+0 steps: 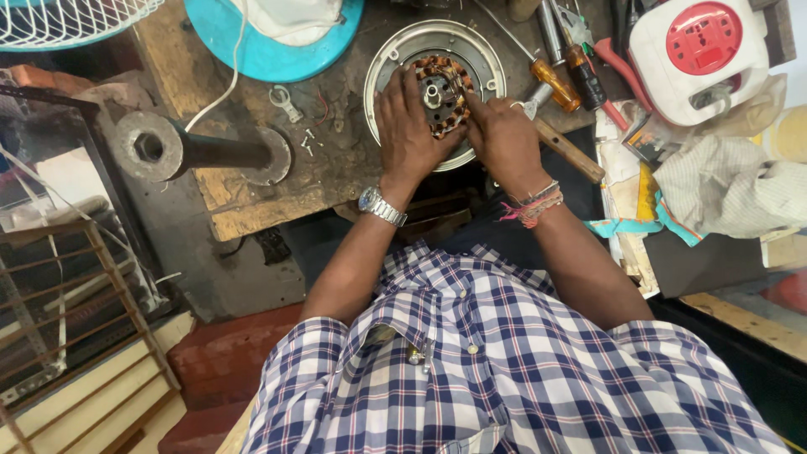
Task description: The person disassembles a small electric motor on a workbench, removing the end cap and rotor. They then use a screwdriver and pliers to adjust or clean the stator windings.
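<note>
A round metal fan motor housing point(402, 44) lies on the worn wooden bench, with a copper-wound stator point(443, 77) sitting in it. My left hand point(409, 126), a steel watch on its wrist, rests flat on the stator's left side and grips its edge. My right hand point(502, 134), with thread bands at the wrist, touches the stator's right edge with its fingertips. Whether a small tool is pinched in the right fingers cannot be made out.
Screwdrivers with orange handles point(555, 82) and a wooden-handled tool point(570, 151) lie right of the housing. A white and red extension socket box point(702, 50) and cloth sit far right. A blue fan base point(252, 50), loose screws point(308, 143) and a metal pipe stand point(168, 150) are left.
</note>
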